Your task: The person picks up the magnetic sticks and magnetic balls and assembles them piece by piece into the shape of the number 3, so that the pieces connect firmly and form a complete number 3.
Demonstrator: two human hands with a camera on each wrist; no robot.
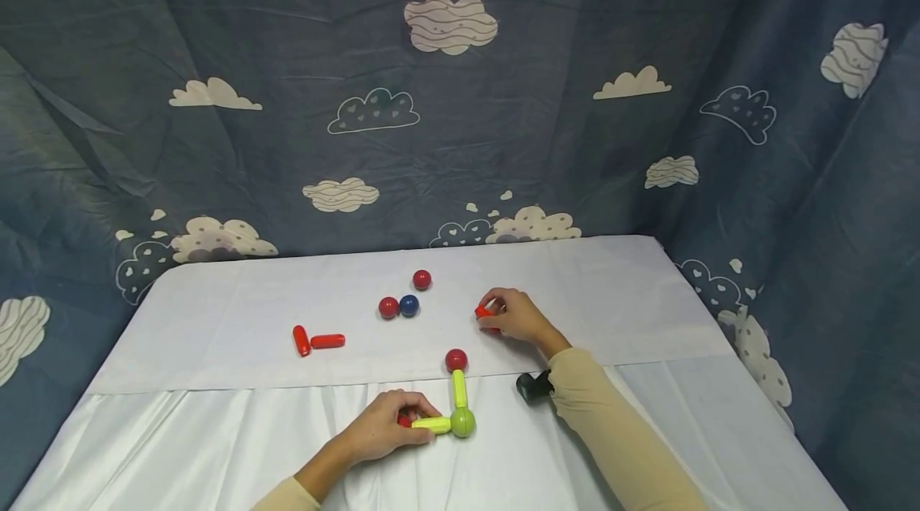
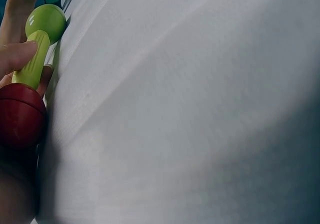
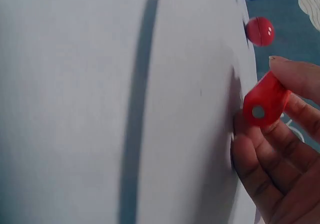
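Note:
My left hand grips a yellow-green magnetic stick, thumb on one side and fingers on the other. A red ball sits at the near end of that stick, partly behind the hand in the head view. Its other end meets a green ball. From there a second yellow-green stick points away to another red ball, forming an L. Farther back on the right, my right hand pinches a red magnetic stick, whose grey round end shows in the right wrist view.
Two red sticks, one upright-angled and one crosswise, lie at the left. Behind the middle are a red ball, a blue ball and another red ball. A dark object shows beside the right sleeve. A cloud-patterned curtain hangs behind.

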